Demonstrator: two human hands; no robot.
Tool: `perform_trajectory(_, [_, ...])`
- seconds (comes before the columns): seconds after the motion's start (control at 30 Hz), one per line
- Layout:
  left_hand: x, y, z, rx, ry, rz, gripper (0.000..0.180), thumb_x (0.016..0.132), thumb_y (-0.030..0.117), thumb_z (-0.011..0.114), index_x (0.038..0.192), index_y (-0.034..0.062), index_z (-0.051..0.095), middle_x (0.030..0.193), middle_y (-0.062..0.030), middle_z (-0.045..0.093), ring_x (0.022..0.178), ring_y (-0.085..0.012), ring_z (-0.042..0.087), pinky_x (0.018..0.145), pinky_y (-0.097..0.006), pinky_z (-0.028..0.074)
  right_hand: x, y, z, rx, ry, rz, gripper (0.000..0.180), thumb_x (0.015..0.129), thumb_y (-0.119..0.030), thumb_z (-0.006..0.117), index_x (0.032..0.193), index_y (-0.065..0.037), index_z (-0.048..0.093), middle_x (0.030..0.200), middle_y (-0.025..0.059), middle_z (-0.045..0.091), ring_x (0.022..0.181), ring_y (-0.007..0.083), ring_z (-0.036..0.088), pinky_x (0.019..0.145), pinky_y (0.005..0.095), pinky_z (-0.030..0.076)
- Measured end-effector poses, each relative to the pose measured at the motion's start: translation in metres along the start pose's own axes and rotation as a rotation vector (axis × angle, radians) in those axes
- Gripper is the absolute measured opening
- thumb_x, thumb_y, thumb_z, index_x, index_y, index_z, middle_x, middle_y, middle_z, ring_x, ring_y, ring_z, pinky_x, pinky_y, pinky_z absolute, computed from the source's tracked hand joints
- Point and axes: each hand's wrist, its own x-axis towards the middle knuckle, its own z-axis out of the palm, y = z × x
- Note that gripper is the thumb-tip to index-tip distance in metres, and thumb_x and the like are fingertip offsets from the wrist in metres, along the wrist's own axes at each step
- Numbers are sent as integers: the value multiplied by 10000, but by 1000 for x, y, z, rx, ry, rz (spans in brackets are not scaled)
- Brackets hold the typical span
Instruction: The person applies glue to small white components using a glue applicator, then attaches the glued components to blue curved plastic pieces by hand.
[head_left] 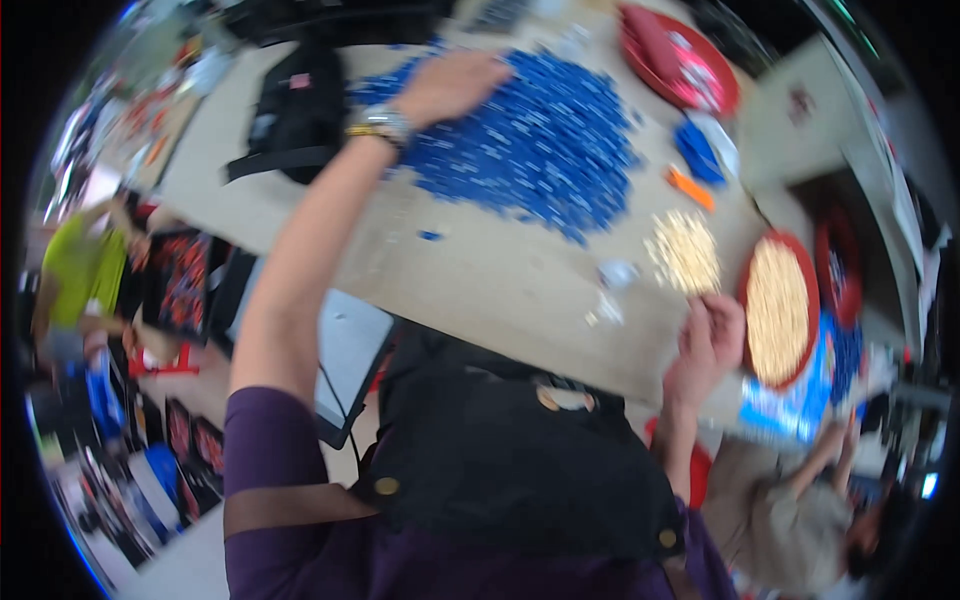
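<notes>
My left hand [452,86] reaches across the table to the far side of a wide heap of small blue plastic pieces [540,150]. Its back faces up, and blur smears the fingers, so any grip there is unclear. By the near right edge, my right hand [708,338] is closed, with thumb and fingertips drawn together. Whatever may be between them is too small to make out. Just beyond those fingertips lies a little pile of cream-coloured pieces [685,252]. An oval red basin [813,300] filled with similar cream pieces stands right of this hand.
A black bag [296,115] lies left of the blue heap. At the far right are a red basin [640,62], a blue item [697,152] and an orange tool [690,188]. Small clear bits [617,273] lie centrally. People sit at left [85,265] and lower right [800,525].
</notes>
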Motion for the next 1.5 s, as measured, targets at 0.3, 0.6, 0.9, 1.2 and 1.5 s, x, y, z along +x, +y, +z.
perform_trajectory(0.3, [-4,-14,25,62,58,153,549,942,589,263,1421,332,341,1464,-156,332,1375,-383,231,1085,-548,179,-12,16,-15,-84,12,21,192,841,34,597,1017,-27,554,909,0,586,778,38,530,625,167,436])
perform_trajectory(0.6, [-58,91,-22,-1,445,309,218,857,228,625,1021,90,665,833,-107,654,852,-261,593,805,-356,450,9,15,28,-553,-342,-172,522,639,33,735,1124,-74,574,1084,5,624,889,110,531,709,226,448])
perform_trajectory(0.9, [-161,178,13,-476,-132,87,128,726,20,669,836,42,607,730,-106,611,659,-272,601,604,-355,479,8,35,33,-518,-419,-213,257,744,-6,689,989,-49,624,899,37,603,834,136,585,721,234,478])
perform_trajectory(1.2, [-146,178,31,-475,20,-3,213,744,-15,695,942,28,631,799,-96,648,624,-163,631,550,-251,486,4,36,11,-182,-261,25,304,788,-4,641,1067,8,521,906,38,580,782,78,536,700,230,450])
perform_trajectory(1.5, [-118,175,43,-269,33,214,124,783,61,654,905,80,656,714,-80,544,619,-264,555,543,-352,443,-2,32,2,42,-225,63,285,829,2,615,1086,5,490,956,29,560,821,78,534,745,226,451])
